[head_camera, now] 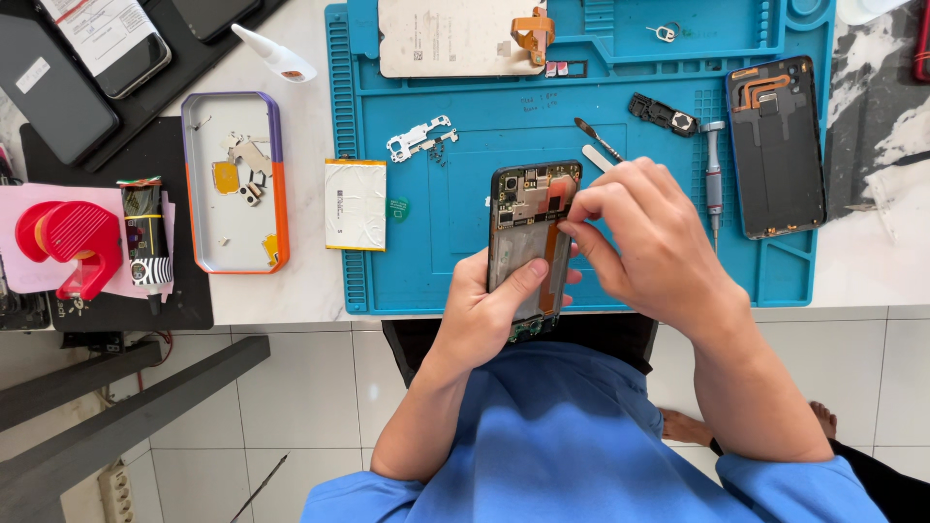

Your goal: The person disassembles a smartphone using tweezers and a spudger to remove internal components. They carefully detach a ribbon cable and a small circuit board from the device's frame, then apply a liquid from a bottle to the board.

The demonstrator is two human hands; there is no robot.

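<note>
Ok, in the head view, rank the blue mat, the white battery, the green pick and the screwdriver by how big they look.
1. Blue mat, by far the largest.
2. White battery.
3. Screwdriver: about as long as the battery, far thinner.
4. Green pick, smallest.

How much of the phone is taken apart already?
Quite a lot. The back cover lies off to the side on the blue mat, the battery is out, and a small metal bracket is off. Right now the left hand holds the opened phone while the right hand pinches at its orange ribbon cable. The circuit board is still inside.
</note>
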